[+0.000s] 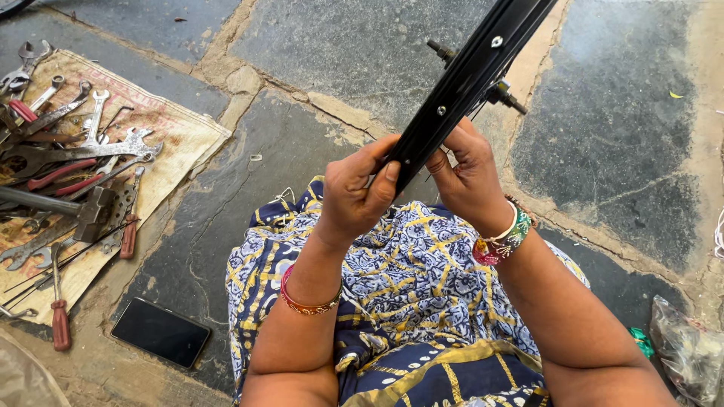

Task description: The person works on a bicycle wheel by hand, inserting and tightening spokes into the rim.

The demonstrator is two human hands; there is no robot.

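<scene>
A black bicycle wheel rim (467,75) stands on edge in front of me, running from my lap up to the top of the view, with its hub axle (504,92) and thin spokes showing behind it. My left hand (354,188) grips the rim's lower end from the left, thumb on its inner face. My right hand (471,177) holds the same end from the right, fingers around the spokes. Bangles sit on both wrists. Blue and yellow patterned cloth (415,286) covers my lap below.
A sack mat (177,139) on the stone floor at left carries several spanners (90,147), red-handled pliers (64,177), a hammer and screwdrivers. A dark phone (160,332) lies near my left elbow. A plastic bag (690,350) sits at the lower right.
</scene>
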